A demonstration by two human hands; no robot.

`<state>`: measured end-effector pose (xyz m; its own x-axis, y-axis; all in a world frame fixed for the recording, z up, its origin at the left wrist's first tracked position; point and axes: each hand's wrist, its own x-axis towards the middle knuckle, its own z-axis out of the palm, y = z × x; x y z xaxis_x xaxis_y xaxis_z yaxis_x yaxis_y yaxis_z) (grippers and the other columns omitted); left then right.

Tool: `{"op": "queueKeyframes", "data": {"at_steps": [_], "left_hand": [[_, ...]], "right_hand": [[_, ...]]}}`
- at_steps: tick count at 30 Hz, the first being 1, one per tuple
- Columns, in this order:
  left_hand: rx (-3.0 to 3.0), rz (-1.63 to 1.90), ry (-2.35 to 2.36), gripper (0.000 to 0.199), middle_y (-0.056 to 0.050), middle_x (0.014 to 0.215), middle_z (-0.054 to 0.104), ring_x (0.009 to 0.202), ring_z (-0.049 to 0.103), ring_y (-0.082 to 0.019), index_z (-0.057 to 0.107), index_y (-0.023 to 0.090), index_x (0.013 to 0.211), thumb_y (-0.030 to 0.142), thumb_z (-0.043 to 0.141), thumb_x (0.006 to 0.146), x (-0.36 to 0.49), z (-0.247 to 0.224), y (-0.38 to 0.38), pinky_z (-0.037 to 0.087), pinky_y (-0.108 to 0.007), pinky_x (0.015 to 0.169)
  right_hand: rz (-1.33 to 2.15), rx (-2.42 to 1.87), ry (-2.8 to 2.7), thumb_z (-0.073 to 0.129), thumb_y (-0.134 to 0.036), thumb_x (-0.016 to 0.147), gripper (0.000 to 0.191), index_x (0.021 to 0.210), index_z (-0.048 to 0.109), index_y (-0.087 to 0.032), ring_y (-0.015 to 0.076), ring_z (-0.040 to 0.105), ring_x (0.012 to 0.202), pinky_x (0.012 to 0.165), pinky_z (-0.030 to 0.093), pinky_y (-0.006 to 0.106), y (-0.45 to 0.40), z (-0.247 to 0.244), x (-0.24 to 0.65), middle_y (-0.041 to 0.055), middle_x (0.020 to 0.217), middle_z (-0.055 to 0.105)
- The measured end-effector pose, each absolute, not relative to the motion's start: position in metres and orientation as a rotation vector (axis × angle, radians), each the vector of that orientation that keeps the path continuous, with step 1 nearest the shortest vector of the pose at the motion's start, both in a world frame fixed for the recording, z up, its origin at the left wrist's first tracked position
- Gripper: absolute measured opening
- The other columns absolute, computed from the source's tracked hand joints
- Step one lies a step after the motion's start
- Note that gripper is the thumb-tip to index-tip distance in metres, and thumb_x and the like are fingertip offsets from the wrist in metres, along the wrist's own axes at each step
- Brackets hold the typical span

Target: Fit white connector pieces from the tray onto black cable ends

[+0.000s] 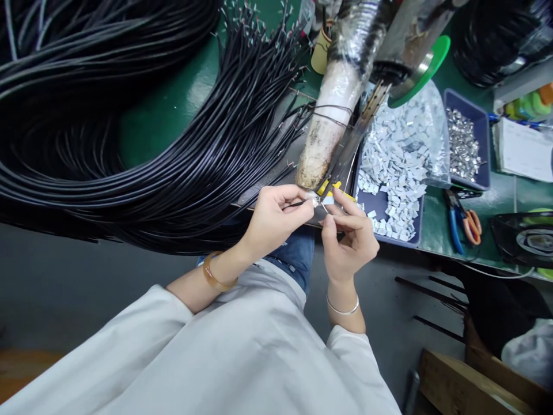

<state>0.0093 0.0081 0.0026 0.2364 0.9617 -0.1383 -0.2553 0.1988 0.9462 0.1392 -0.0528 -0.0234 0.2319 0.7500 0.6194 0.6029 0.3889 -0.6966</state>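
My left hand (279, 216) pinches the end of a black cable just below the tip of a plastic-wrapped tube (330, 109). Facing it, my right hand (349, 233) has thumb and forefinger closed on a thin wire or solder strand; which one is unclear. A small whitish part (315, 199) sits between the fingertips. Right behind the hands are yellow pieces (334, 187) and the metal end of a soldering fixture (352, 150). A large bundle of black cables (207, 138) with stripped ends lies on the left.
A tray (418, 233) of small light-blue pieces (395, 167) stands right of the hands. Beyond it are a bin (487, 144) of metal parts (462, 144), pliers (458, 222), a green-rimmed reel (440, 57) and papers (527, 150). The table edge runs beneath the hands.
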Motion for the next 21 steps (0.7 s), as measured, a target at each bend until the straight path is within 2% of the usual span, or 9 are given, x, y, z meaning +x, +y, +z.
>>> {"op": "queueKeyframes", "data": {"at_steps": [6,13,21], "left_hand": [[1.042,1.029,0.935,0.007,0.001,0.059,0.065,0.052,0.053,-0.008,0.074,0.014,0.067,0.019,0.073,0.071,0.0049,0.0056,0.0083,0.044,-0.020,0.051],[1.041,0.958,0.867,0.006,-0.001,0.061,0.070,0.060,0.062,-0.011,0.076,0.013,0.065,0.016,0.073,0.069,0.0019,0.0056,0.0112,0.051,-0.020,0.059],[0.997,0.934,0.846,0.006,-0.002,0.070,0.075,0.064,0.066,-0.012,0.075,0.013,0.065,0.018,0.077,0.067,0.0018,0.0009,0.0152,0.056,-0.023,0.067]], "right_hand": [[0.154,-1.325,-1.480,0.066,-0.015,0.090,0.009,0.095,0.065,-0.021,0.0232,0.076,0.108,0.089,0.068,0.043,-0.0545,-0.0153,0.1381,0.0098,0.125,0.074],[0.160,-1.347,-1.418,0.069,-0.014,0.087,0.009,0.089,0.064,-0.021,0.0191,0.079,0.090,0.078,0.069,0.034,-0.0565,-0.0192,0.1396,0.0064,0.114,0.078],[0.148,-1.379,-1.442,0.068,-0.016,0.088,0.007,0.090,0.065,-0.021,0.0187,0.079,0.090,0.076,0.069,0.033,-0.0544,-0.0192,0.1412,0.0067,0.114,0.078]]}}
